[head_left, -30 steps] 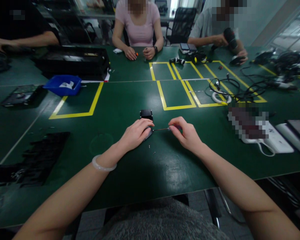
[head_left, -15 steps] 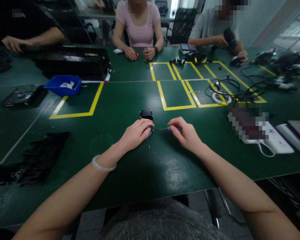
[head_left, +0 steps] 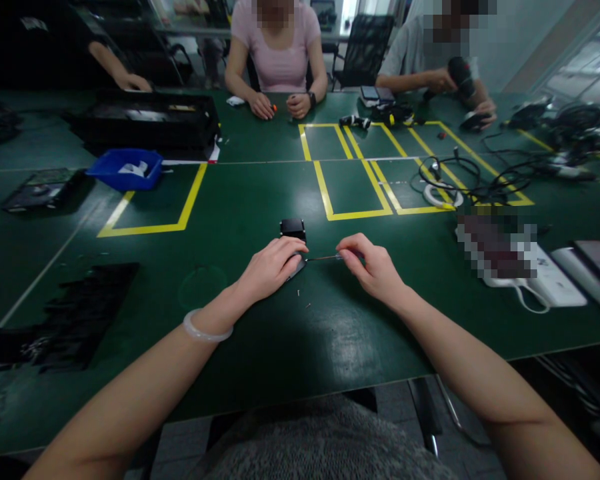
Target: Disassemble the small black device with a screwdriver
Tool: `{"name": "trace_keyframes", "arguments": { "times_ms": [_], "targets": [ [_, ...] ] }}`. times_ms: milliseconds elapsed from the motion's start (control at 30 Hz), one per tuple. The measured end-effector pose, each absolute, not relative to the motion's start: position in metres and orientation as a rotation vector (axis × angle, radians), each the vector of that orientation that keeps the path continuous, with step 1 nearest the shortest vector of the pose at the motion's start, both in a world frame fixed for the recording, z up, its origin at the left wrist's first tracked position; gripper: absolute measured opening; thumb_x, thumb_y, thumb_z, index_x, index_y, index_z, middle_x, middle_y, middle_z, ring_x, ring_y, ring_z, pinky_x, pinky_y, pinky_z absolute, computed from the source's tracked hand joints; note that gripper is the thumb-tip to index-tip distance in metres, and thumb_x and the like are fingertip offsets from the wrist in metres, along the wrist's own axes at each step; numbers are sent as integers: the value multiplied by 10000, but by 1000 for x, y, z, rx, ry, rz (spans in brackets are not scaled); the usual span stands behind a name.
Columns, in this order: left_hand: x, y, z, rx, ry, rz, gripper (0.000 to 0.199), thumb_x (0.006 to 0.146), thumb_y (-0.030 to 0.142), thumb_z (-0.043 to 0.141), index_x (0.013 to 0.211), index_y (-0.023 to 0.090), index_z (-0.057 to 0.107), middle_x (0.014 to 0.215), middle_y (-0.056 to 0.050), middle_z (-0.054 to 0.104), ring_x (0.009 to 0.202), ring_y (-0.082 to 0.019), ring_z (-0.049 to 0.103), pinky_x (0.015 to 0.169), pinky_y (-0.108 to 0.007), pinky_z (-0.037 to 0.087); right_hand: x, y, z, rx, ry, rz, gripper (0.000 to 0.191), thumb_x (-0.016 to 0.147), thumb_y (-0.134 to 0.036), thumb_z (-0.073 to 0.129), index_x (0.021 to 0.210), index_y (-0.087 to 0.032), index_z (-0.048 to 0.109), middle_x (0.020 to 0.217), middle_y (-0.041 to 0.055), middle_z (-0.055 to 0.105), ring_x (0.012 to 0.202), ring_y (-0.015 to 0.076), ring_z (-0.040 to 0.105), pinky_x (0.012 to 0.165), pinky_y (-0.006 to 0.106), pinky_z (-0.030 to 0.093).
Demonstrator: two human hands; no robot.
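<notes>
Coworker's hand (head_left: 136,83) shifted rightward, left grip (head_left: 271,267) clasping dark part (head_left: 296,268), right grip (head_left: 374,268) pinching screwdriver (head_left: 324,258)

On the green table (head_left: 250,193), a blue plastic bin (head_left: 151,179) holding white scraps (head_left: 136,169) sits before a long black housing (head_left: 145,137), possibly a machine's chassis, while tangled black cables (head_left: 505,181) lie by a coiled white cable (head_left: 433,201) farther right.

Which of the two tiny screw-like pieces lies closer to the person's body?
The right piece: it lies lower in the picture. The left piece lies farther away, nearer to the small black block.
</notes>
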State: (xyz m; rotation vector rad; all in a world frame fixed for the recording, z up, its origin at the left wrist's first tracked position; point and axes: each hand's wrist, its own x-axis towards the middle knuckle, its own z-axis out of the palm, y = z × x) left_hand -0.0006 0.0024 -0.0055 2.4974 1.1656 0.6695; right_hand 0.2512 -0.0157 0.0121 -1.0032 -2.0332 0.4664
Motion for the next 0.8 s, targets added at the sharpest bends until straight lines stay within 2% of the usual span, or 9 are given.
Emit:
{"name": "trace_keyframes", "arguments": {
  "times_ms": [167, 367, 533, 700, 800],
  "targets": [
    [-1, 2, -5, 2494, 1166, 663, 266, 1026, 296, 385, 1168, 215, 595, 1292, -66, 630, 1202, -235, 579, 1060, -428, 461, 252, -16, 11, -1022, -2044, 469, 130, 980, -311, 508, 929, -219, 585, 760, 4, 649, 635, 127, 605, 604, 232, 450],
    [-1, 2, -5, 2494, 1166, 671, 267, 1027, 299, 386, 1171, 220, 596, 1286, -66, 632, 1197, -232, 581, 1049, -421, 467, 250, -18, 11, -1031, -2037, 479, 128, 982, -293, 489, 1051, -220, 569, 848, 22, 669, 692, 136, 631, 665, 252, 489],
    [0, 2, -3, 2496, 1166, 658, 270, 1021, 286, 391, 1170, 211, 603, 1284, -72, 634, 1190, -235, 581, 1040, -424, 470, 251, -17, 11, -1006, -2056, 472, 111, 982, -301, 515, 960, -216, 583, 777, 3, 653, 642, 124, 614, 618, 233, 463],
    [0, 2, -5, 2503, 1165, 662, 269, 1022, 279, 391, 1174, 211, 602, 1291, -67, 630, 1197, -232, 577, 1037, -413, 469, 250, -18, 11, -988, -2041, 472, 119, 974, -264, 497, 1042, -214, 581, 855, 22, 675, 697, 134, 634, 662, 246, 489],
    [-1, 3, -6, 2508, 1159, 660, 265, 1025, 281, 391, 1179, 212, 595, 1296, -66, 626, 1199, -232, 574, 1048, -417, 460, 251, -18, 10, -1008, -2060, 480, 126, 977, -297, 498, 1024, -219, 586, 829, 18, 671, 694, 139, 628, 647, 249, 484]
  ]
}}
